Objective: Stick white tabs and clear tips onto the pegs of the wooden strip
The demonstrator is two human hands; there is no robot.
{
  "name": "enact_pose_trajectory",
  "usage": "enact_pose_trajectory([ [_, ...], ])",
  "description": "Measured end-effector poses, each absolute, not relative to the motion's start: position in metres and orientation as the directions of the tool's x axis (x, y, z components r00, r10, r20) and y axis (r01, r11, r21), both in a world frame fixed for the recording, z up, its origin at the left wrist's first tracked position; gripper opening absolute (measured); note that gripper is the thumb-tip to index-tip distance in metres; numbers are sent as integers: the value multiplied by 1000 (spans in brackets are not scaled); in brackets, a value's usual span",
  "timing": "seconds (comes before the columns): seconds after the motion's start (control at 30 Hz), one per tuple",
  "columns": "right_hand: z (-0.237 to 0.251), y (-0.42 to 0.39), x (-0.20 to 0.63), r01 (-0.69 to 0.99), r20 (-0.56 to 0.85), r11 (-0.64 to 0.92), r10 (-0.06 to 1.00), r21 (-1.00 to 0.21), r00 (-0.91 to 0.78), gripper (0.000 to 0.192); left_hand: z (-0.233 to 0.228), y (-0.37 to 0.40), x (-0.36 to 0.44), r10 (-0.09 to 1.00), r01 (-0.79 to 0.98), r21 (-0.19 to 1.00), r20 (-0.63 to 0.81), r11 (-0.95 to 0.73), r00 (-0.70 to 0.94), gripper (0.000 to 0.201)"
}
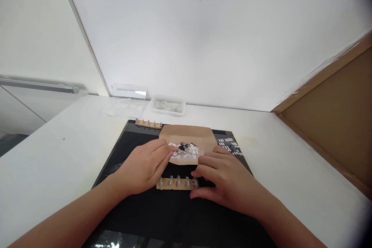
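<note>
The right hand point(225, 180) pinched the end of the wooden strip point(177, 183) (steadying it); the left hand point(145, 166), fingers together, reached into the small white pieces point(186, 151)

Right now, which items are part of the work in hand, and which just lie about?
In use:
left hand
right hand
near wooden strip
pile of small white pieces
brown paper
black mat

Lying about:
far wooden strip
clear tray
cardboard panel
</note>
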State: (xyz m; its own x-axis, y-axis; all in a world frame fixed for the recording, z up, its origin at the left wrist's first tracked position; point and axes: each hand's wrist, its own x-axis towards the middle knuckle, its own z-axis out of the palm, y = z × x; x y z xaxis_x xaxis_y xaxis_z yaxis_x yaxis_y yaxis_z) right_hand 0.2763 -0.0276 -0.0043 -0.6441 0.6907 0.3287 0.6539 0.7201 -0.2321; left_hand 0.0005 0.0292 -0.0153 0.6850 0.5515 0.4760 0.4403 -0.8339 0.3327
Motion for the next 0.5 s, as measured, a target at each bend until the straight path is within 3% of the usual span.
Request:
enact_pose_trajectory([
  [0.5,-7,-27,277,668,290,698,716,-259,-635,39,-13,29,1,554,422,364,466,-830,689,30],
])
